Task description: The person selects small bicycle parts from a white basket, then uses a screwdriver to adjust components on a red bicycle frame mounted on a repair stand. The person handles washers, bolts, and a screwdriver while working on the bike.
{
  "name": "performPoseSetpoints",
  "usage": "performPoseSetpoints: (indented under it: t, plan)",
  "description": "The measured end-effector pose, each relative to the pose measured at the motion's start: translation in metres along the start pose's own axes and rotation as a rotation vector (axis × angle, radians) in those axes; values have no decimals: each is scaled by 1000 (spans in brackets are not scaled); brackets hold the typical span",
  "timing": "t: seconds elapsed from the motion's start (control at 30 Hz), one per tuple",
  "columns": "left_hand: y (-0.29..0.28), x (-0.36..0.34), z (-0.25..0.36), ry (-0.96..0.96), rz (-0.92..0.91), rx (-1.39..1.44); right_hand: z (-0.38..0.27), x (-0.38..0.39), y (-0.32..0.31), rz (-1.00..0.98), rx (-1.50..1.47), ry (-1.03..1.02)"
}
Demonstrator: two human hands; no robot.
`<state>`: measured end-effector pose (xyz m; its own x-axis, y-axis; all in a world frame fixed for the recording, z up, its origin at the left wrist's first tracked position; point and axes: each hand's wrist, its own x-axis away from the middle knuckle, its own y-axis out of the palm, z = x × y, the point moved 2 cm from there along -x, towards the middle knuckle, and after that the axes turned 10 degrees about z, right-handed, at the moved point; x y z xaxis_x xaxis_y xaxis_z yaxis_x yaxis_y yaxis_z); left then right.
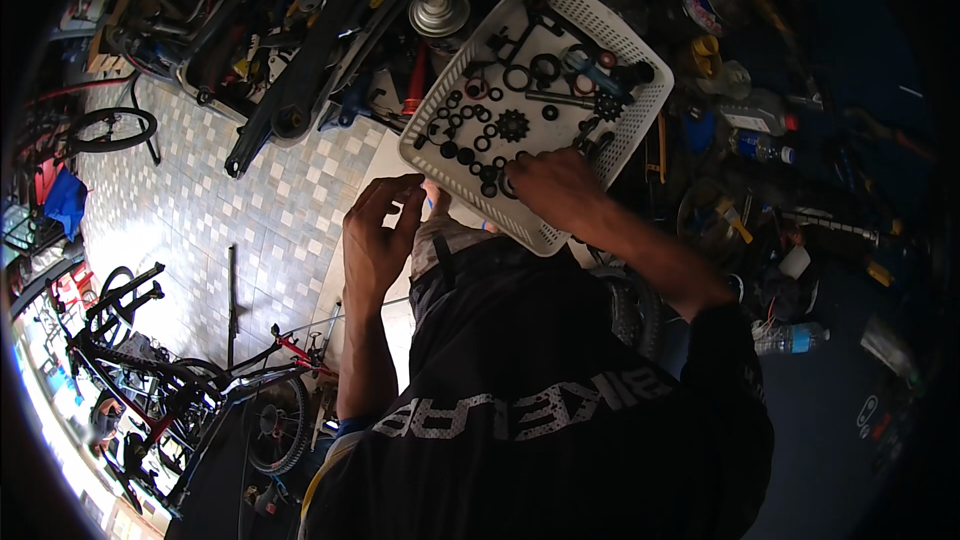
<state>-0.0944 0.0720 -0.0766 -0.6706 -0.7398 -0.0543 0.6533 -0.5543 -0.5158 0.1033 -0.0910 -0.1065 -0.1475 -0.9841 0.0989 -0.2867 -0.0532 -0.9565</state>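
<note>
Head view: our right hand [552, 185] is resting among black rings [489, 189] in the white basket [641, 110], its pinch we cannot tell; our left hand [376, 232] is nearly pinching. We should be picking singly.

White basket [592, 5], black sprocket [513, 125], grey and cream chequered floor [270, 155]

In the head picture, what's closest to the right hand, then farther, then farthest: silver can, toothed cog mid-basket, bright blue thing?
1. Toothed cog: in the white basket, up-left of the right hand.
2. Silver can: just outside the basket, upper left.
3. Bright blue thing: far left.
</note>
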Motion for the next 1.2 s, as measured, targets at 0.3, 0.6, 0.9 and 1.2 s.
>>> performPoseSetpoints:
  t: [0.3, 0.6, 0.9, 1.2]
  plan:
    - [18, 8, -5, -130, -34, 47, 11, -3, -3, 113, 36, 77]
    - [27, 13, -10, -138, -103, 67, 17, -1, 4, 165, 41, 38]
    - [13, 7, -3, -168, -41, 66, 29, -12, -2, -59, -133, 253]
    - [10, 5, 10, -156, 2, 84, 24, -8, -40, 195, -499, 213]
